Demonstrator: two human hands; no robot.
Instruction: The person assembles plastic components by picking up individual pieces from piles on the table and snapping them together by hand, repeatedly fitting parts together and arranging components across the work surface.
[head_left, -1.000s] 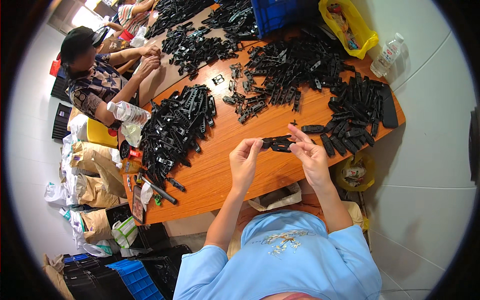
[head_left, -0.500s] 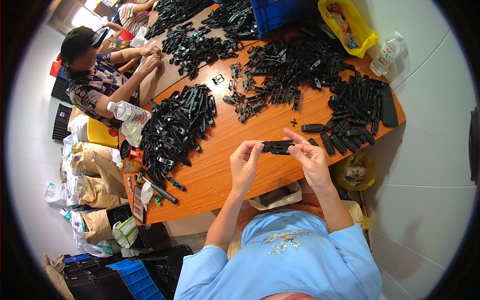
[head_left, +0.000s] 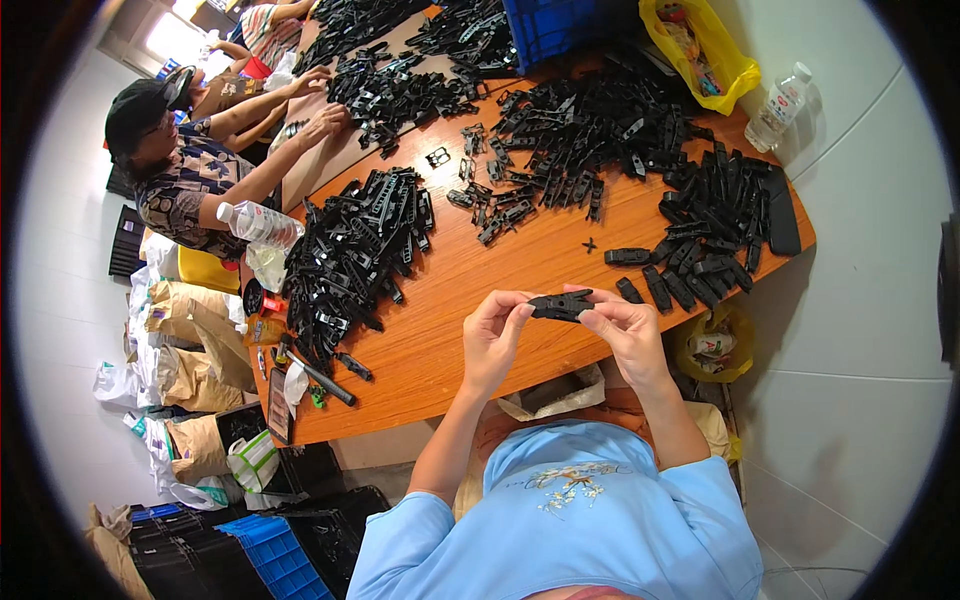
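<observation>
Above the front edge of the wooden table [head_left: 440,370], I hold a long, narrow black plastic part [head_left: 561,306] level between both hands. My left hand [head_left: 495,340] pinches its left end between thumb and fingers. The other end lies in the closed fingers of my right hand [head_left: 628,335], with the thumb pressing on its near side. Toward that end the part seems to split into two prongs. Just beyond my right hand lie several similar smooth black pieces [head_left: 688,280] in a loose group, and a small black cross-shaped piece [head_left: 589,245] sits alone on the wood.
Heaps of black plastic parts [head_left: 360,255] cover the left, and another pile [head_left: 575,130] the far middle. A clear bottle [head_left: 775,110], yellow bag [head_left: 690,55] and black phone-like slab [head_left: 780,210] stand at right. Across the left side, a co-worker's hands [head_left: 325,120] reach to a pile.
The black part has turned slightly in my hands, and my right fingers have closed in on its end. The co-worker's hands have moved apart, toward the pile.
</observation>
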